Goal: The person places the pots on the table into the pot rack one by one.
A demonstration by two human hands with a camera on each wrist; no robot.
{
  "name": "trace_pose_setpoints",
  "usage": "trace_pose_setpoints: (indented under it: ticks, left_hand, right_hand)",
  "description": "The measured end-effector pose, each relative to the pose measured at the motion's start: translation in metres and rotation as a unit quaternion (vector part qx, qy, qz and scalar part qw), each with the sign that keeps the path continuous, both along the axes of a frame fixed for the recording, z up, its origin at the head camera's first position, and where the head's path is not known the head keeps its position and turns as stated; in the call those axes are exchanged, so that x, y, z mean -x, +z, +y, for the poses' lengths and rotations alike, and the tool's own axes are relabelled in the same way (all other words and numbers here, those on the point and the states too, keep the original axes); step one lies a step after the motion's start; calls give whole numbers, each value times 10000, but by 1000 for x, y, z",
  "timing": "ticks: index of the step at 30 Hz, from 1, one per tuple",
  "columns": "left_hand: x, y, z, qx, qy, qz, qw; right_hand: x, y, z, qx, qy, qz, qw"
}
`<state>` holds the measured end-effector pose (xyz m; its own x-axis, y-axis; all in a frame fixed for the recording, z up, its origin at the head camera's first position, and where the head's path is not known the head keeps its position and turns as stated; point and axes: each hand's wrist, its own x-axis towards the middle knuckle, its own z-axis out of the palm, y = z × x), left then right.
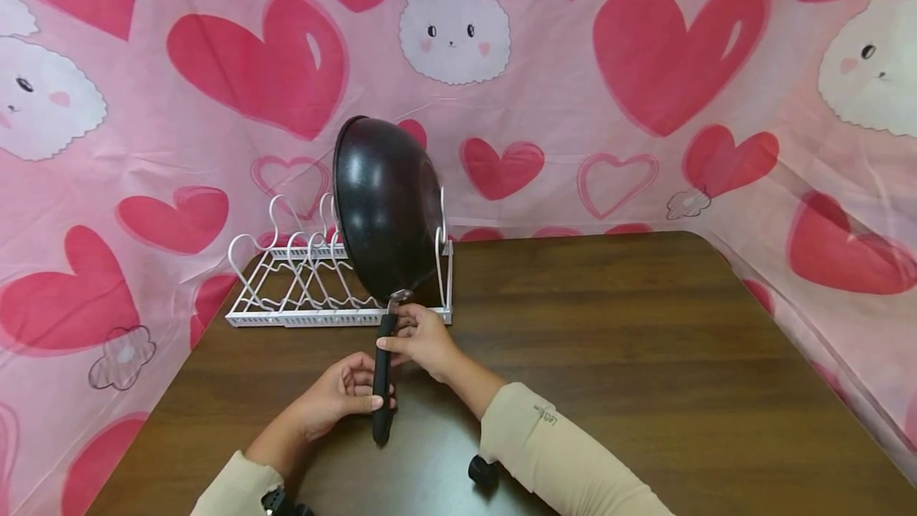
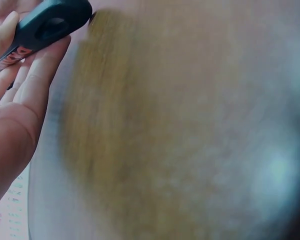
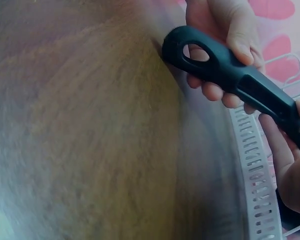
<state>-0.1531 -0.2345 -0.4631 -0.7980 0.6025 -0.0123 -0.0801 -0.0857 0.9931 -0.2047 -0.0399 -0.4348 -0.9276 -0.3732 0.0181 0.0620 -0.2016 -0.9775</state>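
Note:
A dark, deep frying pan (image 1: 390,205) stands on edge at the right end of a white wire rack (image 1: 308,318), its rounded underside turned to the right. Its black handle (image 1: 382,420) points toward the person. My left hand (image 1: 333,396) grips the handle near its free end, thumb on top and fingers beneath. Closer to the pan, my right hand (image 1: 430,345) holds the handle between thumb and fingers. In the right wrist view, the handle (image 3: 225,65) shows its hanging hole, with the left hand (image 3: 227,25) around it. The rack hides part of the pan's lower edge.
Curved wire dividers (image 1: 308,249) rise from the rack left of the pan. The brown wooden table (image 1: 609,341) extends to the right. A pink cloth (image 1: 559,110) with hearts and rabbits hangs behind. A small black object (image 1: 483,470) is beside the right sleeve.

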Motion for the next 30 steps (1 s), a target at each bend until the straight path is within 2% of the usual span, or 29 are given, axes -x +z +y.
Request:
trace_pose_setpoints:
  ticks: [5,9,18,23,26,30]
  left_hand:
    - [-2,6,0,169,14,-210,9996]
    - [-3,9,-1,303,39,-316,9990]
    - [-3,6,-5,182,-320,-419,9984]
    - [-1,6,-6,151,-400,-400,9983]
    - [-1,7,-6,276,-278,-315,9987]
    - [-2,11,-8,630,176,-156,9977]
  right_hand:
    - [-3,5,-1,-279,107,33,9995]
    - [-5,5,-1,-273,128,4,9995]
    - [-12,4,1,-229,182,-14,9996]
    - [-11,3,4,-278,180,-10,9995]
    - [-11,4,8,-328,213,24,9992]
    - [-10,5,17,-363,182,133,9991]
